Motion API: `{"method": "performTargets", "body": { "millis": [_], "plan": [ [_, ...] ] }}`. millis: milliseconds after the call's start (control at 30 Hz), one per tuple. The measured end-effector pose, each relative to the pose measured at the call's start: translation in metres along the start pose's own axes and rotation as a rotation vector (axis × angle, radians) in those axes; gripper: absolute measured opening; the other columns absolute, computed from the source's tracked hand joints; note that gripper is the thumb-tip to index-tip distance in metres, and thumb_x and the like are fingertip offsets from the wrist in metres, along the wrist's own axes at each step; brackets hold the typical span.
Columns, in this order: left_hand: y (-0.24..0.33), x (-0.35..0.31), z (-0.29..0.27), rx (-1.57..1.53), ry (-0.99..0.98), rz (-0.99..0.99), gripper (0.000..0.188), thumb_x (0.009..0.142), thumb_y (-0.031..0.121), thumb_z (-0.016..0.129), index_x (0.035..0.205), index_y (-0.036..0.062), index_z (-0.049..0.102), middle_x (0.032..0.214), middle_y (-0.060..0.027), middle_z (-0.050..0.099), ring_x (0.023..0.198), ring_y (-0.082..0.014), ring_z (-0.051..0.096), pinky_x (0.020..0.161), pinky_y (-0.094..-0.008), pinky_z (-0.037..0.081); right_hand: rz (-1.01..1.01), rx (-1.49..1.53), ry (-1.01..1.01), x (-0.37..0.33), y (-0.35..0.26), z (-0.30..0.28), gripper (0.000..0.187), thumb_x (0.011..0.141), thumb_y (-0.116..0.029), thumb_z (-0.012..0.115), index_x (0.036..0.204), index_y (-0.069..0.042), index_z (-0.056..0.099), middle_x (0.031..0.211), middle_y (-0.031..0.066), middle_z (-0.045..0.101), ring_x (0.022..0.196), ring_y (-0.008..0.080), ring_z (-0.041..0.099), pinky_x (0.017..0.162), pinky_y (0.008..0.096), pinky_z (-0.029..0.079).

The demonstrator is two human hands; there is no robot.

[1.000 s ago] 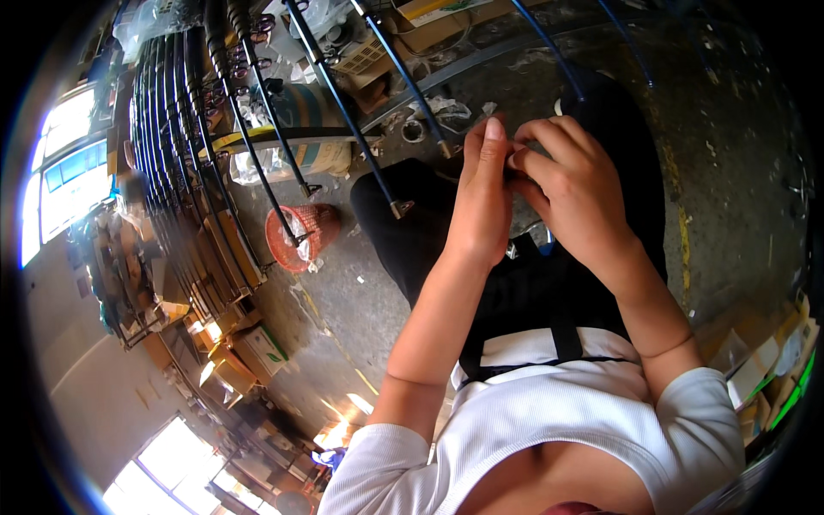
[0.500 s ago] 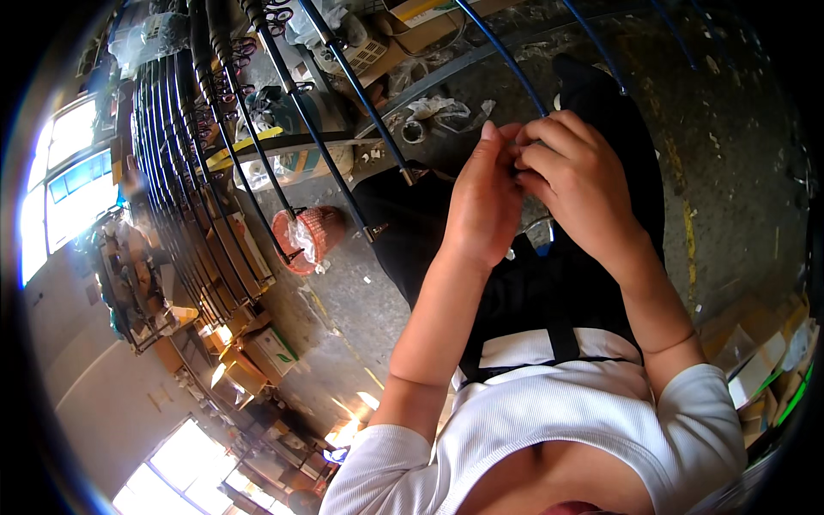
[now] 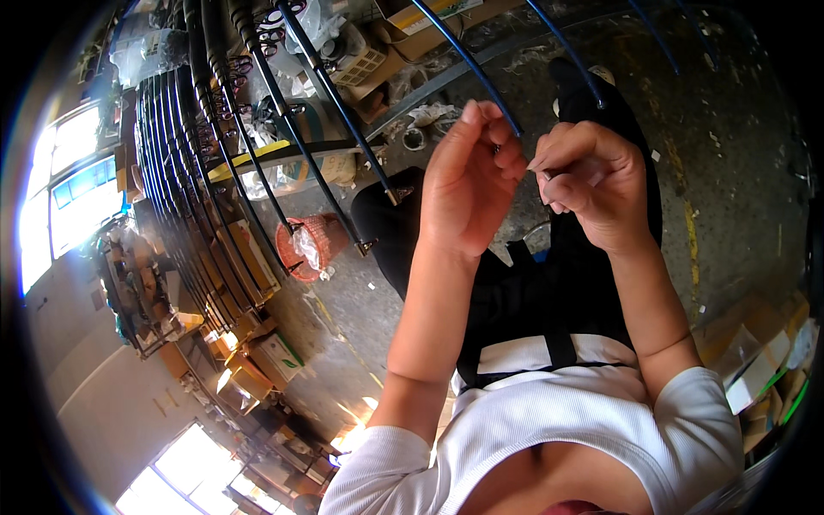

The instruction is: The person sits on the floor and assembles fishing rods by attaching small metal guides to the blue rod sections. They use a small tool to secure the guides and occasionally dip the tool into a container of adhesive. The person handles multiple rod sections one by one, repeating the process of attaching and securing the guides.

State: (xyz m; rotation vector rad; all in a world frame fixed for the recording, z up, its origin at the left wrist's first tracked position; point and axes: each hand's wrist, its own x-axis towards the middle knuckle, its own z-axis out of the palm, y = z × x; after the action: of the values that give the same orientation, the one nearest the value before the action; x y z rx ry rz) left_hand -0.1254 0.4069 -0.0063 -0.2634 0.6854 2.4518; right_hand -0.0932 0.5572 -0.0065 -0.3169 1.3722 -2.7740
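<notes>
Several fishing rods hang down at a slant from the upper edge; the bare end of one blue rod [image 3: 474,67] comes down close beside the fingers of my left hand [image 3: 459,193]. Those fingers are curled in, with a tiny dark thing [image 3: 497,149] showing among them. To its right, and apart from it, my right hand [image 3: 601,184] pinches a small dark piece [image 3: 547,175] between thumb and fingertips; it is too small to name. Other rods [image 3: 339,103] left of my hands carry small metal-framed guides at their ends.
A red plastic basket [image 3: 323,239] with clear plastic inside stands on the floor at left. Farther left are more dark rods [image 3: 172,180] and cardboard boxes [image 3: 273,356]. A metal bar [image 3: 429,86] runs across behind the rods. More boxes [image 3: 760,369] lie at lower right.
My hands were together at the tip of a blue rod and have come apart, the right one slightly lower. The rods appear shifted left and a little down in view.
</notes>
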Motion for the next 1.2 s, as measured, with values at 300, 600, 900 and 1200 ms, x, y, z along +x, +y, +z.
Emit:
{"method": "performTargets", "body": {
  "millis": [300, 600, 900, 1200],
  "plan": [
    [0.019, 0.026, 0.039, -0.053, -0.251, 0.164, 0.039, 0.087, 0.051, 0.049, 0.092, 0.0122, 0.054, 0.077, 0.0051, 0.041, 0.065, -0.0081, 0.036, 0.062, -0.0246, 0.034, -0.09, 0.124, -0.004, 0.016, 0.0, 0.011, 0.017, 0.067, 0.008, 0.072, 0.079, 0.003, 0.06, 0.079, 0.0104, 0.061, 0.073, 0.0124, 0.061, 0.062, 0.0212, 0.049],
    [0.018, 0.028, 0.04, 0.005, -0.313, 0.2, 0.032, 0.09, 0.042, 0.051, 0.087, 0.0107, 0.058, 0.075, 0.0032, 0.04, 0.068, -0.0105, 0.036, 0.061, -0.024, 0.034, -0.266, -0.022, -0.006, 0.026, 0.002, 0.014, 0.02, 0.065, 0.006, 0.075, 0.077, 0.003, 0.06, 0.086, 0.0099, 0.059, 0.076, 0.0117, 0.06, 0.064, 0.022, 0.05],
    [0.019, 0.026, 0.041, 0.005, -0.315, 0.188, 0.03, 0.091, 0.037, 0.05, 0.089, 0.0098, 0.06, 0.076, 0.0032, 0.042, 0.071, -0.0107, 0.038, 0.063, -0.0241, 0.035, -0.264, 0.005, 0.029, 0.026, 0.0, 0.017, 0.021, 0.064, 0.004, 0.076, 0.078, 0.003, 0.06, 0.086, 0.0105, 0.059, 0.08, 0.0119, 0.058, 0.065, 0.0215, 0.047],
    [0.02, 0.026, 0.04, 0.012, -0.333, 0.183, 0.03, 0.092, 0.037, 0.049, 0.089, 0.0096, 0.061, 0.076, 0.0035, 0.042, 0.07, -0.0105, 0.038, 0.063, -0.0239, 0.035, -0.225, 0.034, 0.009, 0.023, -0.001, 0.016, 0.022, 0.064, 0.005, 0.076, 0.079, 0.002, 0.06, 0.086, 0.0107, 0.059, 0.082, 0.0113, 0.058, 0.063, 0.0201, 0.046]
  ]
}}
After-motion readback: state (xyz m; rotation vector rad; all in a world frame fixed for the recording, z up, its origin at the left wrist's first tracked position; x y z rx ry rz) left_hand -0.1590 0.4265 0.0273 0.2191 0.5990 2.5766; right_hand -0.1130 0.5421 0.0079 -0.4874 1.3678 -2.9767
